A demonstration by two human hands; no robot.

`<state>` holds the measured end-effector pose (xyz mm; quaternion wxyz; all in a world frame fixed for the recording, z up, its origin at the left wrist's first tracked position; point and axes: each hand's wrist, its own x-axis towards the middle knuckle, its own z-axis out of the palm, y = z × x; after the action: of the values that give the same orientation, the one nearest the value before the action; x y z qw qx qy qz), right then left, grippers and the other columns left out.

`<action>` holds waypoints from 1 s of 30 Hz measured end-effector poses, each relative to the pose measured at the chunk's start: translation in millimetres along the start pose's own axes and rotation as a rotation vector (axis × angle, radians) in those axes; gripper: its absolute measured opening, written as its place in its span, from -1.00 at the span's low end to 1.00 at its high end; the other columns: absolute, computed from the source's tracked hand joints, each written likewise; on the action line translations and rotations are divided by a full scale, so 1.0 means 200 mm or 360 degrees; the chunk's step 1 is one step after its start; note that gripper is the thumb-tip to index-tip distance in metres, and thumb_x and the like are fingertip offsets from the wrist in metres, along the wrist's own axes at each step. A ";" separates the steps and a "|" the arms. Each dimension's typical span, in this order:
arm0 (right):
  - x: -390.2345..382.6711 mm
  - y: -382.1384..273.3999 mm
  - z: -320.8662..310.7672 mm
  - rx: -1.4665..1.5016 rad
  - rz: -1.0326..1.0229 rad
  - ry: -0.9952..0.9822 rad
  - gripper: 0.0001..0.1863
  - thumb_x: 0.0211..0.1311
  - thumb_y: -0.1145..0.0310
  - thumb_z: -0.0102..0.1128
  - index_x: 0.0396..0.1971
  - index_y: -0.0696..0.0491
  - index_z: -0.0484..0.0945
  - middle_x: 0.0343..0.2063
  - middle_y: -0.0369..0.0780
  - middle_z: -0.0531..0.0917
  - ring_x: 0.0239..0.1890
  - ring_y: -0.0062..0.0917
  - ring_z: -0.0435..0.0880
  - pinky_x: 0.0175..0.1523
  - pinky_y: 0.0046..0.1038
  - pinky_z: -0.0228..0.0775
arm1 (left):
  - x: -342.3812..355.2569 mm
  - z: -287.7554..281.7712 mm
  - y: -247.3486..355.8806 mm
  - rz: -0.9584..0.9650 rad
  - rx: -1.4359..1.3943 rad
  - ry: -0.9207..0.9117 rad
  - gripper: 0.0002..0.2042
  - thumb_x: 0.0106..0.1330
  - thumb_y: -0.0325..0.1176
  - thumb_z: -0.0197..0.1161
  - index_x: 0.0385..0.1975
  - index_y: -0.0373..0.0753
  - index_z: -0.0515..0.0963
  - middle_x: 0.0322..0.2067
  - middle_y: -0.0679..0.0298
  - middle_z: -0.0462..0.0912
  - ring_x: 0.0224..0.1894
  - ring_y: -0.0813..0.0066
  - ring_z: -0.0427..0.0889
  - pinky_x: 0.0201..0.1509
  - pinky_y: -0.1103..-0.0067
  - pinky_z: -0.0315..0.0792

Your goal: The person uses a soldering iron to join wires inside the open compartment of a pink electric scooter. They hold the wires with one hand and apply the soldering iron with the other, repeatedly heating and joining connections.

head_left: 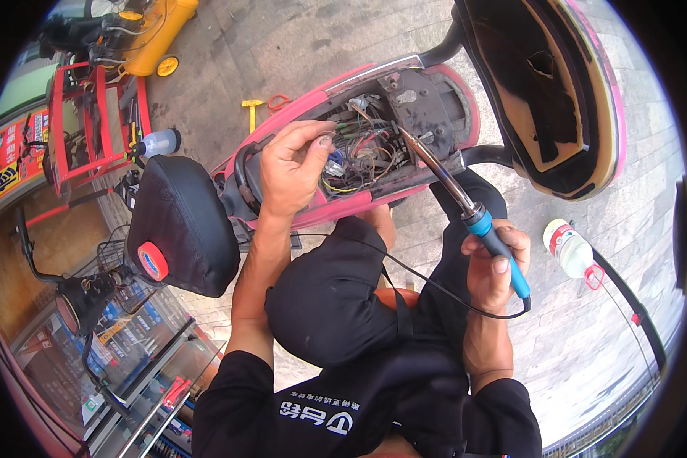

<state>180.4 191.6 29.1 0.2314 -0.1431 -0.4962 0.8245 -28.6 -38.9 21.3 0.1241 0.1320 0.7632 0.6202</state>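
My right hand [498, 259] is wrapped round the blue handle of a soldering iron [443, 172]. Its long metal barrel slants up and left, with the tip over the open body of a pink electric scooter [359, 206]. A black cord [435, 282] runs from the handle's end across my lap. Above the near-left side of the opening, my left hand [294, 164] has thumb and forefinger pinched together; what they hold is too small to make out. Beneath and beside it lies a tangle of coloured wires [366, 149] inside the scooter body.
On the black seat [183, 229] at left sits a red tape roll [153, 261]. A yellow hammer [252, 114] and red-handled tool [279, 103] lie on the paving beyond. A raised storage box [603, 91] stands at upper right, a plastic bottle [569, 248] at right.
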 end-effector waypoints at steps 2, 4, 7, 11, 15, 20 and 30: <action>-0.01 -0.02 0.00 0.0010 -0.0005 0.0009 -0.56 0.31 0.17 0.27 0.03 0.12 0.41 -0.23 0.01 0.54 -0.33 -0.39 0.61 -0.21 -0.39 0.52 | 0.00 0.01 0.00 0.0024 0.0004 -0.0003 -0.80 0.31 -0.63 0.23 -0.10 -0.46 0.65 -0.14 0.18 0.66 -0.27 0.56 0.67 -0.17 0.65 0.56; -0.02 -0.03 0.00 0.0001 -0.0025 0.0018 -0.56 0.31 0.17 0.27 0.04 0.12 0.41 -0.23 0.00 0.54 -0.33 -0.39 0.61 -0.21 -0.40 0.51 | -0.01 0.01 0.01 0.0025 -0.0024 -0.0007 -0.80 0.31 -0.65 0.20 -0.11 -0.45 0.65 -0.13 0.17 0.66 -0.28 0.55 0.68 -0.17 0.64 0.57; -0.02 -0.05 -0.01 -0.0003 -0.0055 0.0015 -0.55 0.31 0.16 0.27 0.04 0.11 0.41 -0.22 0.00 0.54 -0.32 -0.39 0.60 -0.21 -0.40 0.50 | -0.01 0.01 0.00 0.0108 0.0134 -0.0025 -0.83 0.34 -0.60 0.21 -0.13 -0.44 0.65 -0.16 0.16 0.67 -0.30 0.56 0.68 -0.18 0.64 0.57; -0.03 -0.06 -0.02 -0.0002 -0.0085 0.0023 -0.55 0.31 0.16 0.27 0.04 0.12 0.41 -0.21 0.00 0.54 -0.32 -0.40 0.60 -0.21 -0.39 0.50 | 0.00 0.01 -0.02 -0.0008 0.0031 -0.0069 -0.85 0.36 -0.52 0.24 -0.15 -0.38 0.67 -0.22 0.19 0.68 -0.36 0.59 0.64 -0.24 0.66 0.52; -0.04 -0.07 -0.03 0.0031 -0.0085 0.0050 -0.53 0.31 0.15 0.27 0.05 0.12 0.41 -0.20 0.00 0.54 -0.30 -0.39 0.61 -0.20 -0.39 0.51 | 0.02 0.02 -0.03 0.0093 0.0145 -0.0114 -0.83 0.33 -0.51 0.27 -0.14 -0.36 0.67 -0.29 0.26 0.67 -0.42 0.64 0.58 -0.32 0.68 0.45; -0.05 -0.09 -0.03 0.0045 -0.0068 0.0082 -0.52 0.30 0.15 0.28 0.07 0.12 0.40 -0.18 0.01 0.54 -0.29 -0.38 0.62 -0.19 -0.38 0.52 | 0.03 0.03 0.03 0.0193 0.0509 -0.0201 -0.80 0.21 -0.53 0.30 -0.17 -0.34 0.68 -0.37 0.28 0.63 -0.44 0.62 0.55 -0.35 0.63 0.42; -0.06 -0.09 -0.03 0.0084 -0.0042 0.0085 -0.52 0.30 0.15 0.29 0.07 0.11 0.41 -0.18 -0.02 0.55 -0.28 -0.39 0.63 -0.19 -0.38 0.54 | 0.05 0.05 0.02 0.0231 0.0635 -0.0244 -0.82 0.14 -0.53 0.35 -0.24 -0.31 0.70 -0.35 0.32 0.61 -0.34 0.57 0.55 -0.23 0.63 0.41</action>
<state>198.0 197.2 42.9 0.2592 -0.1524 -0.4696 0.8301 -33.8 -24.8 22.7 0.1083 0.2553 0.8476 0.4524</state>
